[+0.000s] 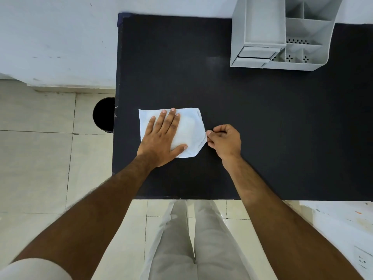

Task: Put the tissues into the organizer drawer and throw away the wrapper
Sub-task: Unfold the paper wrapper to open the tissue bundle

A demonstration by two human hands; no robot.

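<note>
your right grip [224, 139] is pinched on the wrapper's twisted end while your left hand [161, 136] lies flat, pinning the tissue pack [191, 126] to the tabletop [262, 118], so yank hard and tissues could tear or spill.

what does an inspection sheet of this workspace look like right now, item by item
surface: black table, matte, mostly bare.
job's things: white tissue pack lies flat near the table's left front, still in its wrapper; grey desk organizer stands at the far right, its two small drawers look closed; a dark round bin stands on the floor left of the table.
clutter: nothing seen on the table.
grippers: left hand pressed flat on the pack, fingers spread; right hand pinching the pack's right end.
cables: nothing seen.
surroundings: pale tiled floor, white wall, a white surface with a socket at lower right.
</note>
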